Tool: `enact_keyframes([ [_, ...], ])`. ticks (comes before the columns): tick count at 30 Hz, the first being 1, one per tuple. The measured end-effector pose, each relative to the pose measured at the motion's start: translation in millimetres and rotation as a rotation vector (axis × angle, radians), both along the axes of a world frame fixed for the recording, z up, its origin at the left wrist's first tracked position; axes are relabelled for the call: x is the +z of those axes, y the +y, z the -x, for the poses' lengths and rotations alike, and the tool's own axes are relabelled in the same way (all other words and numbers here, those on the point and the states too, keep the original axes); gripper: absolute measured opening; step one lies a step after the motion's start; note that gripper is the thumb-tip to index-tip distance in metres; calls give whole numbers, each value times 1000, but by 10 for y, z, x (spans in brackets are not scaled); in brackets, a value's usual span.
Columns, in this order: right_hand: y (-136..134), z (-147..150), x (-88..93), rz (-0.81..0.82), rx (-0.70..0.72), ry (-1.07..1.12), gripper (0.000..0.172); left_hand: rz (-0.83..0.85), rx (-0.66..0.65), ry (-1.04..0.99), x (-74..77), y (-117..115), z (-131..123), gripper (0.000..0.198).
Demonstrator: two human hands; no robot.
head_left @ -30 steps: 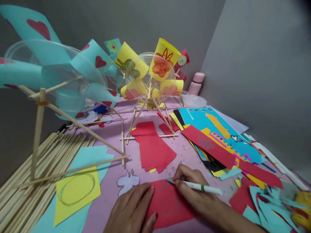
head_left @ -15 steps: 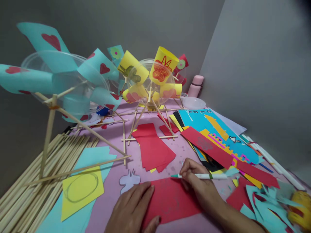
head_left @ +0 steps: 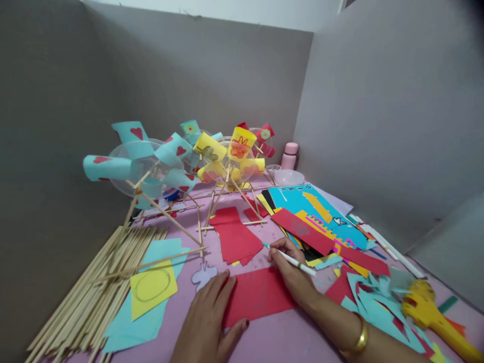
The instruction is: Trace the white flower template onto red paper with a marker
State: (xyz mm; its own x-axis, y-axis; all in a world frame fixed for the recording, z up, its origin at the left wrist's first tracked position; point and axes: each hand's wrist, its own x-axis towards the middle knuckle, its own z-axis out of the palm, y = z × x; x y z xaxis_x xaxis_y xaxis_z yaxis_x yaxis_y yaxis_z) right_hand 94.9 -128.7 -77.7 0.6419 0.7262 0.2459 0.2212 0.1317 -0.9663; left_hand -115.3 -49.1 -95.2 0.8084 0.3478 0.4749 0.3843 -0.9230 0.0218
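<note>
A red paper sheet (head_left: 257, 295) with faint drawn lines lies before me. My left hand (head_left: 212, 315) rests flat on its left edge, fingers stretched and thumb apart. In my right hand (head_left: 289, 267) is a white marker pen (head_left: 298, 263) with a green tip, which points away to the upper left, above the sheet's far edge. The side of that hand rests at the sheet's right end. Just beyond my left fingertips lies a pale lilac butterfly cut-out (head_left: 203, 275). A stack of red paper strips (head_left: 235, 237) lies behind the sheet.
Stick-framed paper wheels, one blue (head_left: 132, 156) and one yellow (head_left: 229, 161), stand further back. Wooden sticks (head_left: 86, 297) and a yellow sheet with a drawn circle (head_left: 153, 287) lie left. Coloured papers (head_left: 313, 212), blue scraps (head_left: 378, 312) and a yellow tool (head_left: 431, 315) lie right.
The view has tilted up and widened. My right hand has lifted the marker's tip off toward the far side of the sheet; my left hand stays on the red paper.
</note>
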Motion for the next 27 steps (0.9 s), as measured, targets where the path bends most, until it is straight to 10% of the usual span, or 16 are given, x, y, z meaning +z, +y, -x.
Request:
enact_keyframes([
  [13,-461,-84,148,108,91,-458,16,247,-28,-107,38,-1,-21,67],
  [27,-567,-24,146,-39,-8,-221,20,203,6,-304,-19,17,27,69],
])
